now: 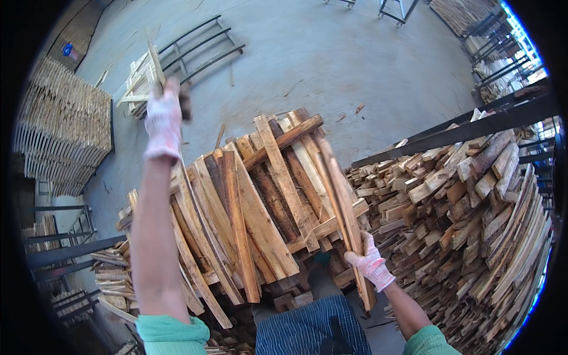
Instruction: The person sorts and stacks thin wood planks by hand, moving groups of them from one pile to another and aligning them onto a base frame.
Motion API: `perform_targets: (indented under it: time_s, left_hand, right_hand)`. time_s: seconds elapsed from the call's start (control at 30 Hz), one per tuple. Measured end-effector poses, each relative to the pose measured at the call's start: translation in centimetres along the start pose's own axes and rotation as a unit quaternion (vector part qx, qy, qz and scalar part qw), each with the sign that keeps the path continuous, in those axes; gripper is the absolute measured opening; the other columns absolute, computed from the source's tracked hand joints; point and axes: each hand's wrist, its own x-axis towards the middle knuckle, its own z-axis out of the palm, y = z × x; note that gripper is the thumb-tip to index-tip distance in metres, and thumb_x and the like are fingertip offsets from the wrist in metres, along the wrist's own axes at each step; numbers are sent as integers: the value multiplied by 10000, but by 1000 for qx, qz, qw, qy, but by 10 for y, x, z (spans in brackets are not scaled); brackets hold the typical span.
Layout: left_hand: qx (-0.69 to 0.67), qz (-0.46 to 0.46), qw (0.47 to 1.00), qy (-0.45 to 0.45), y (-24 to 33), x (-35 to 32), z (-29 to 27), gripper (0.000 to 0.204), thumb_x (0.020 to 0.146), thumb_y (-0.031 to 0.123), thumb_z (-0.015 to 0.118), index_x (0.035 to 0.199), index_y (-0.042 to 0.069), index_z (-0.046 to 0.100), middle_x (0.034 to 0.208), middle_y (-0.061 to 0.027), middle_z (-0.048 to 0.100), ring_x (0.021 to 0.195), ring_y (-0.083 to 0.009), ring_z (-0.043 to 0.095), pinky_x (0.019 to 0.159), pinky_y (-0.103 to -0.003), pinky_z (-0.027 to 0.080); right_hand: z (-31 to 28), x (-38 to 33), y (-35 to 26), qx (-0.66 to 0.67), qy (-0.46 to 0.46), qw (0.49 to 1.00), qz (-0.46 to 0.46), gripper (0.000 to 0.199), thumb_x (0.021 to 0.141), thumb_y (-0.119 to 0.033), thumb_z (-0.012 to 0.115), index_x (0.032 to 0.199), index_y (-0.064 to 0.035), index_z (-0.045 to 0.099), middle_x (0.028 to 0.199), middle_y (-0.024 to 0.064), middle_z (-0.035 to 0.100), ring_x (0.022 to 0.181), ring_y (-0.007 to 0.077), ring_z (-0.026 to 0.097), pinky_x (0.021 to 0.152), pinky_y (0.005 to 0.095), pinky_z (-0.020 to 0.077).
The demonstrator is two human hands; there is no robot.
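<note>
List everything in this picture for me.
Wooden board: one, brown, right of centre
Loose boards: many, brown, central pile
Large board stack: one, brown, right
Tall slat stack: one, light brown, left
Pale slats: several, cream, upper left
Metal frames: at least three, dark, top
Metal bars: several, black, both sides
Concrete floor: one, grey, upper centre
Patterned garment: one, blue, bottom centre
Sleeves: two, green, bottom
Gloved left hand: one, pinkish, upper left, blurred, hold unclear
Gloved right hand: one, pinkish, lower right, gripping wooden board

Even lighting, moderately bright, cool cast, blue-white glare along right rim, faint sheen on grey floor [355, 65], deep shadow under plank stack [254, 219], left hand [163, 118] motion-blurred, right hand [370, 262] fairly sharp, far background soft, straight edges bowed, black fisheye border.
</note>
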Motion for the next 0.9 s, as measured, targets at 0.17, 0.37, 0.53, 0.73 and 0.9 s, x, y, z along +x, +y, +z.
perform_targets:
  time_s: [0.17,0.37,0.53,0.73,0.9]
  left_hand:
    - [52,-28,983,-177,-66,-33,-18,966,915,585,636,1593,107,141,1532,-251,384,1371,-399,441,1047,-524,475]
    - [526,-195,815,-145,-234,-233,38,1071,829,562,715,1619,245,65,1524,-361,296,1382,-509,357,1119,-585,337]
    - [493,-141,858,-27,-305,-252,29,940,892,296,696,1616,255,97,1289,-320,510,1161,-465,541,969,-560,473]
    - [51,-86,995,-13,-319,-249,-1,938,872,-18,693,1600,89,111,1527,-198,373,1313,-299,486,1115,-414,398]
    - [-227,-220,948,-43,-285,-260,26,892,914,-45,660,1593,183,129,1404,-126,477,1118,-203,597,939,-318,544]
  right_hand:
    - [54,60,-50,-133,37,987,-78,867,821,-324,743,1473,23,288,1352,326,523,1215,429,575,1017,441,475]
    - [167,156,-20,-372,110,908,-157,830,892,-314,705,1503,30,262,1459,326,421,1230,428,564,1023,438,478]
    - [185,159,-26,-384,37,921,-45,831,908,-349,684,1511,13,241,1470,273,441,1216,388,585,983,431,510]
    - [227,121,3,-326,2,934,-148,918,945,-428,631,1558,40,134,1550,317,302,1396,438,396,1161,420,349]
    - [199,119,-21,-220,-40,971,-87,904,922,-417,673,1548,30,200,1503,313,392,1351,432,457,1124,418,382]
